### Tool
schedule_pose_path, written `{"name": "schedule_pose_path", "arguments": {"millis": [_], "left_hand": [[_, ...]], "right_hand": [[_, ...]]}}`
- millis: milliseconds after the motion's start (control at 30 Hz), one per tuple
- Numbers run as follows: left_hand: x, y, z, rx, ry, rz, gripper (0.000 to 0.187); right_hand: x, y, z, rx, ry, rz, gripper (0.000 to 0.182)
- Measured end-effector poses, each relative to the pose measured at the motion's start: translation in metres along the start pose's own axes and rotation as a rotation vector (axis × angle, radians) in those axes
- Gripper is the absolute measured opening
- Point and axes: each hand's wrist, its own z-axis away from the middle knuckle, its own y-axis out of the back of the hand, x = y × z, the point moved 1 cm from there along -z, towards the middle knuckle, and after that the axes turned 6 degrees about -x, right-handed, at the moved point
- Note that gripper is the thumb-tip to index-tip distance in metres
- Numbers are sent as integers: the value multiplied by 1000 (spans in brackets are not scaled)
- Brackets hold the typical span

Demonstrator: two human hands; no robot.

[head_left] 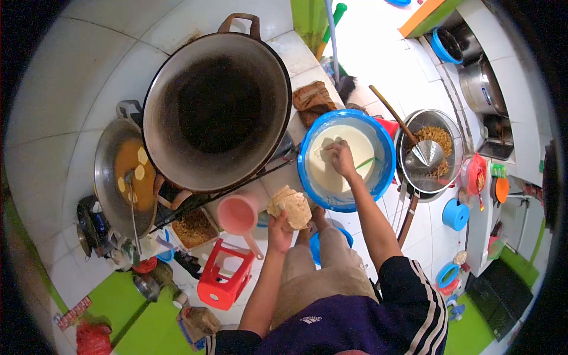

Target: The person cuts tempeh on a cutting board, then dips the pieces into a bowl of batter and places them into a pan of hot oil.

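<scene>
My left hand [281,234] holds a stack of pale, flat pieces [289,208] at the centre of the view. Over the blue basin [346,206], my right hand [341,158] is closed, with its fingertips at the surface of the cream-coloured batter [352,139]. Whatever those fingertips hold, if anything, is too small to make out. A green strip or handle [367,161] shows in the batter beside the hand. Left of the basin is a large, dark, empty wok [218,112].
A pan [106,171] of orange liquid with pale pieces stands left. A pink dipper [238,214] and red stool [225,275] are near my left arm. At right, a strainer [431,151] holds brown fried bits under a skimmer [425,157].
</scene>
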Motion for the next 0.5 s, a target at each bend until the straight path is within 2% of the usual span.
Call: {"name": "schedule_pose_path", "arguments": {"millis": [100, 200, 300, 400, 500], "left_hand": [[1, -1, 2, 13, -1, 4, 57], [-2, 2, 2, 23, -1, -1, 56], [-4, 4, 2, 23, -2, 6, 56], [-5, 8, 1, 21, -20, 0, 58], [-4, 6, 1, 24, -28, -7, 59]], "right_hand": [[11, -1, -7, -271, -33, -443, 42], [5, 1, -4, -393, -106, -448, 42], [-10, 11, 5, -206, 25, -292, 41], [-23, 19, 16, -40, 51, -42, 39], [-34, 7, 21, 17, 108, 105, 39]]}}
